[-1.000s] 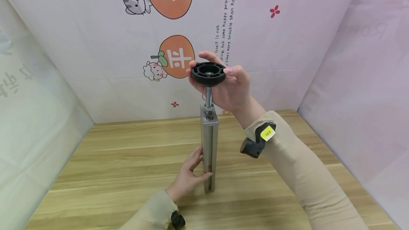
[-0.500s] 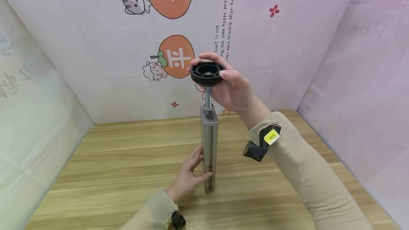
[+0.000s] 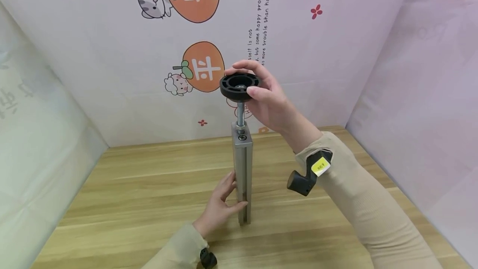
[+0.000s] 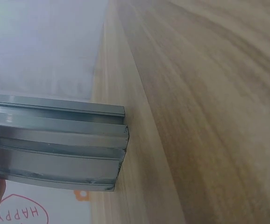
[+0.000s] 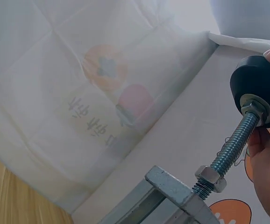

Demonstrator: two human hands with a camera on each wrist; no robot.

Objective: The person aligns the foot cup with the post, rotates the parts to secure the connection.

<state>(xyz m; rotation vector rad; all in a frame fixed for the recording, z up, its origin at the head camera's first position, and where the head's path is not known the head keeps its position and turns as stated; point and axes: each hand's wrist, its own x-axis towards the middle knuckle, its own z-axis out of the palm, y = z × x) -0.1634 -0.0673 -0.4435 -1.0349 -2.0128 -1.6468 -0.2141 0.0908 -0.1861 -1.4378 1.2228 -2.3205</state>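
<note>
An aluminium profile (image 3: 242,177) stands upright on the wooden table, its slotted side showing. Out of its top end rises a threaded rod (image 3: 240,113) with a hex nut (image 5: 210,178) low on it. That rod carries a round black levelling foot (image 3: 233,93), hollow side up. My right hand (image 3: 274,105) grips the foot's rim, thumb on the near edge and fingers behind. Lower down, my left hand (image 3: 220,206) holds the profile between thumb and fingers near its base. In the left wrist view the profile's bottom end (image 4: 118,154) meets the tabletop.
The wooden table (image 3: 149,190) spreads around the profile. A printed white cloth (image 3: 298,53) hangs behind it, with pale cloth walls at left (image 3: 41,107) and right (image 3: 403,94). Each wrist wears a black camera mount (image 3: 308,173).
My right hand has turned around the black foot, its thumb sliding left along the near rim and its wrist shifting right and down. The left hand keeps its hold; the head view shifts slightly.
</note>
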